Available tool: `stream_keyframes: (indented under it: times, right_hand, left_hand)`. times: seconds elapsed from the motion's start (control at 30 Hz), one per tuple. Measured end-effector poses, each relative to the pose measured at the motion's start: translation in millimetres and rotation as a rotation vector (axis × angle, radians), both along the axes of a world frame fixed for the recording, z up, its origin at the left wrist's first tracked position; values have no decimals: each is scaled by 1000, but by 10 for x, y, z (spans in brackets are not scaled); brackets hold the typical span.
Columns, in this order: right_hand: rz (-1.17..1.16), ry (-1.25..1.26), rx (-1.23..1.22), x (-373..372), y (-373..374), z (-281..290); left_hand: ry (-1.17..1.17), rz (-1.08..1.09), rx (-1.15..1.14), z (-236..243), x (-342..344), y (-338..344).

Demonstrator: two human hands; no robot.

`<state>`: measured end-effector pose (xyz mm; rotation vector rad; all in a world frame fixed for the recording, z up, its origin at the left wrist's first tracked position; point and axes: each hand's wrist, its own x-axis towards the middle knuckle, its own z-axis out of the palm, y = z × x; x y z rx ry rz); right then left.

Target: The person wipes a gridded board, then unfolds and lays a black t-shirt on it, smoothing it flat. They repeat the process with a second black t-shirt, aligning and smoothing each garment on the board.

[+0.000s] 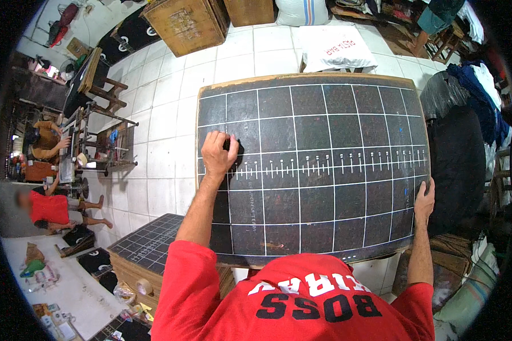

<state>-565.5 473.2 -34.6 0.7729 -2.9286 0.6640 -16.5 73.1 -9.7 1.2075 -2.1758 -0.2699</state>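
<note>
A large black board (313,133) with a white grid and a ruled scale across its middle lies in front of me. Over its left part is my left hand (217,153), its fingers curled in a pinch. Something small and dark seems to sit between thumb and fingers, but it blends with the board and the hand's shadow. At the board's right edge, near the lower corner, my right hand (424,202) grips the rim, with its fingertips partly hidden.
Lower left stands a stack of similar gridded boards (148,241), with a tape roll (144,286) beside it. Beyond the board a white printed sack (338,48) rests on a support. Dark bundles (458,165) crowd the right side. People (48,207) sit at far left.
</note>
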Motion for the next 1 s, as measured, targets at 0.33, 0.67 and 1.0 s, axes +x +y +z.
stream_keyframes:
  times: [0.33,0.67,1.0]
  right_hand:
    - [-39,83,41,89,-8,26]
    - [-86,102,18,162,-75,117]
    - [-130,75,78,206,-92,148]
  left_hand:
    - [-304,644,613,-474,1335,-628]
    - [390,810,964,-922,2739,1113]
    - [282,543,847,-548,1723,1791]
